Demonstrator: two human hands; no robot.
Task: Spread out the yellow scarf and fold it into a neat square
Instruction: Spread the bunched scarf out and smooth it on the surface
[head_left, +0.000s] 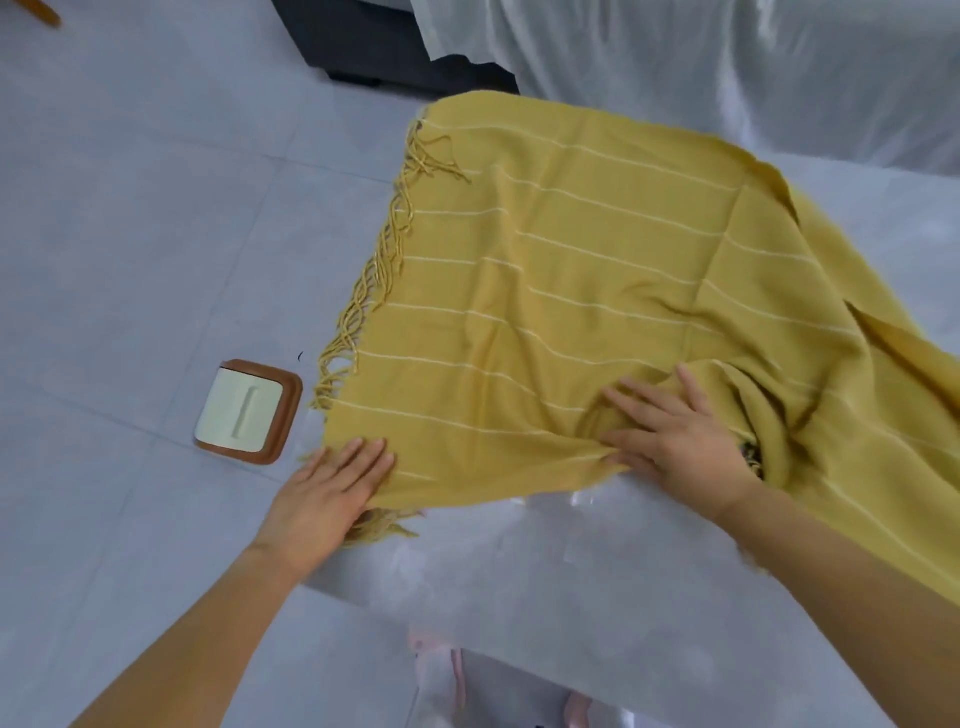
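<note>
The yellow scarf (571, 270) with thin white stripes lies spread over a table covered in clear plastic (519, 561). Its fringed end hangs off the table's left edge, and its right part trails off towards the lower right. My left hand (332, 499) lies flat with straight fingers on the scarf's near-left corner, by the fringe. My right hand (670, 436) presses flat on the near edge of the scarf, where the cloth bunches into wrinkles around the fingers.
A brown-rimmed square floor fitting with a white lid (248, 410) sits on the grey tiled floor (130, 234) left of the table. A plastic-covered piece of furniture (727, 62) and a dark object (363, 41) stand at the back.
</note>
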